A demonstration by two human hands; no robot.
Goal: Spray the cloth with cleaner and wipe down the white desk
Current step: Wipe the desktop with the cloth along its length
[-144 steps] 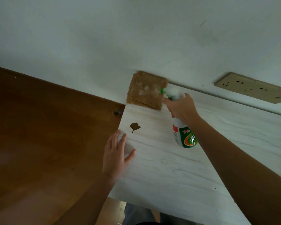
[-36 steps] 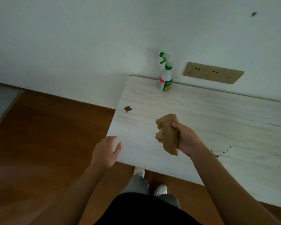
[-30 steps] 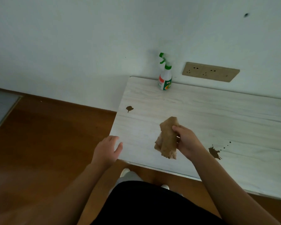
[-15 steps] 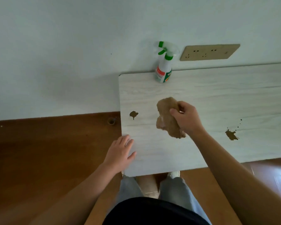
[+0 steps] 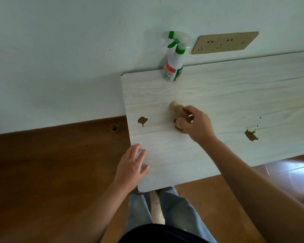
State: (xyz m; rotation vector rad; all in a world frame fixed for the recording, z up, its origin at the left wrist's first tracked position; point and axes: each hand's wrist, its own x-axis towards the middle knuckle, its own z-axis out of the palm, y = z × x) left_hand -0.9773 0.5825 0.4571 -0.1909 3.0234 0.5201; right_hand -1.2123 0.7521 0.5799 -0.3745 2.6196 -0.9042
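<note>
Right hand (image 5: 197,125) is curled around the bunched tan cloth (image 5: 176,109), fingers and thumb pinching it, with the wad down on the white table (image 5: 226,95). The cloth's long axis runs from the near side toward the wall, its free end poking out on the far side of the knuckles. It sits between two brown stains: one blot (image 5: 142,121) to its left, one splatter (image 5: 251,135) well off to its right. Left hand (image 5: 132,168) lies flat on the table's near left corner, fingers straight, holding nothing. The spray bottle (image 5: 174,65) stands upright at the back edge by the wall, nozzle pointing left, just beside a tan socket panel (image 5: 223,42).
</note>
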